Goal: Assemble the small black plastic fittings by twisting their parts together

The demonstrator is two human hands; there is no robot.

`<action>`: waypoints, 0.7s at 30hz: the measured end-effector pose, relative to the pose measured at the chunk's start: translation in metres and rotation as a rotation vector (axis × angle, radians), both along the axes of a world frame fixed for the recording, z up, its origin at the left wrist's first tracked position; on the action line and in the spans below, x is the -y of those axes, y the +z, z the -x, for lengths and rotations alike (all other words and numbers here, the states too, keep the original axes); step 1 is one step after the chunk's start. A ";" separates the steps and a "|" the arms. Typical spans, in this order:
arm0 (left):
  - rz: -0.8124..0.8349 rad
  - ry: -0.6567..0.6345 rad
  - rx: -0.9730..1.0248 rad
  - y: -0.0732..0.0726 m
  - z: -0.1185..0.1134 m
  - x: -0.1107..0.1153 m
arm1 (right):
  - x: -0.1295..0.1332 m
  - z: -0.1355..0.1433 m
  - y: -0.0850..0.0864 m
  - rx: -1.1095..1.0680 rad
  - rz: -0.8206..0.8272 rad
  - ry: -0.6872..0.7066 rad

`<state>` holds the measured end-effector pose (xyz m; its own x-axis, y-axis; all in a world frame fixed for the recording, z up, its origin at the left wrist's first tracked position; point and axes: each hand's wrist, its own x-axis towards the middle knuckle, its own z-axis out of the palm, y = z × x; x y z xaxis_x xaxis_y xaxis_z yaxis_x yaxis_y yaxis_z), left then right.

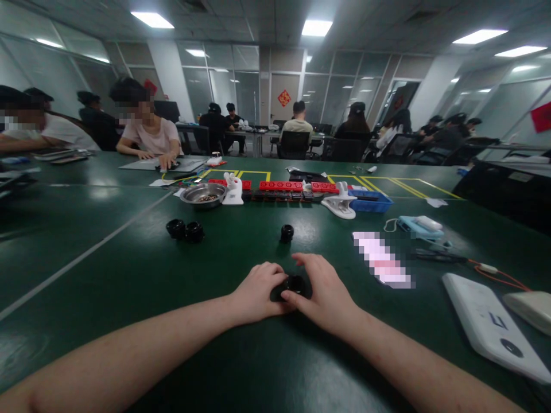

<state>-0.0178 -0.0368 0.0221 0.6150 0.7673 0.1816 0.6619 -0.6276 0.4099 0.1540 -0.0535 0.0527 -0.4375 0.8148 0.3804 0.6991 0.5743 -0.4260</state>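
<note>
Low over the green table, a small black round plastic part (295, 283) with a hollow top sits between my two hands. My left hand (260, 289) is closed round its left side, fingertips and thumb against it. My right hand (323, 289) curves round the right side, its thumb across the near edge and its index finger raised behind. The lower part of the piece is hidden by my fingers. Another black round part (287, 233) stands alone just beyond my hands. Two more similar parts, one black part (175, 229) and its neighbour (194, 232), sit together farther left.
Ahead are a metal bowl (204, 195) of small pieces, a red organiser strip (280, 186), white clamps (233, 190) and a blue bin (371, 201). At right lie a blurred-out phone (382, 261), a light-blue device (419, 226) and a white power bank (495, 324). A person (148, 135) works across the table.
</note>
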 end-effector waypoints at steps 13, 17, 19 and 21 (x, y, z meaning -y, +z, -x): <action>0.038 -0.007 0.011 0.000 0.001 -0.001 | 0.003 0.000 -0.001 -0.019 -0.036 0.041; 0.035 0.005 0.026 0.001 0.000 0.000 | 0.001 0.001 0.001 0.093 -0.077 -0.067; 0.040 0.003 0.021 0.000 0.000 -0.001 | 0.002 0.001 0.003 0.131 -0.102 -0.034; 0.045 0.004 0.015 -0.001 0.001 -0.001 | 0.003 -0.001 0.004 0.124 -0.100 0.025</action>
